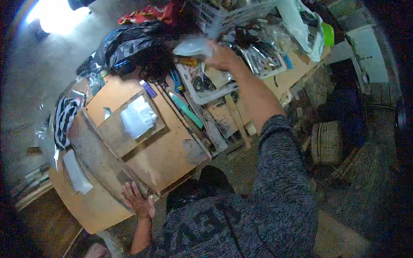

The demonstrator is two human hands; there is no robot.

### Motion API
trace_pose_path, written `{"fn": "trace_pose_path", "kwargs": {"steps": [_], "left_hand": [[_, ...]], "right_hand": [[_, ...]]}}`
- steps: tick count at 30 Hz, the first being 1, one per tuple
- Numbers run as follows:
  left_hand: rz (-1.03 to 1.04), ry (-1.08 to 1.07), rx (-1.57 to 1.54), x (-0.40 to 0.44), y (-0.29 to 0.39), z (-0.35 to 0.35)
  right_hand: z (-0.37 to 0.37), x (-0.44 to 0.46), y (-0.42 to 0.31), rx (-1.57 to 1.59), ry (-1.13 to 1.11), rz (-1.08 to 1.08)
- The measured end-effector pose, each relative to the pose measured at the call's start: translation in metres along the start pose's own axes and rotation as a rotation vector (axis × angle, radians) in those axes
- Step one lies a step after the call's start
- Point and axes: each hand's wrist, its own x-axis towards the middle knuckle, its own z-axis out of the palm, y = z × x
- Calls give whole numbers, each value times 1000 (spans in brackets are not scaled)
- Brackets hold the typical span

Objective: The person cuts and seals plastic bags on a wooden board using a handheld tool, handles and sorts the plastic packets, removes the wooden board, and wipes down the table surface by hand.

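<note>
Evidently, right fingers point(211, 48) grip a blurred, whitish, translucent object point(189, 47); left fingers point(130, 193) lie apart.

Matt, scuffed wooden worktop point(161, 165); smooth, pale plastic tray point(204, 100) — glossy, crinkled black plastic bag point(124, 47) left of it, shiny translucent plastic piece point(190, 47) by its far edge.

Dim, grainy, upper-left light point(60, 17) glaring, right hand point(221, 57) blurred, edges warped
</note>
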Motion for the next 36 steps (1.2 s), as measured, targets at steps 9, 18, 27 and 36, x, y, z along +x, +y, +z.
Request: {"fn": "trace_pose_path", "kwargs": {"steps": [9,18,27,36], "left_hand": [[16,15,7,2,1,-6],[-35,-122,36,-1,-2,-3],[3,-93,-19,3,-1,-7],[-22,-118,-14,5,0,-11]], "right_hand": [[-5,5,6,-234,281,-37],[-75,-30,20,-296,430,-65],[-142,-137,68,544,886,73],[-134,-129,83,-16,688,111]]}}
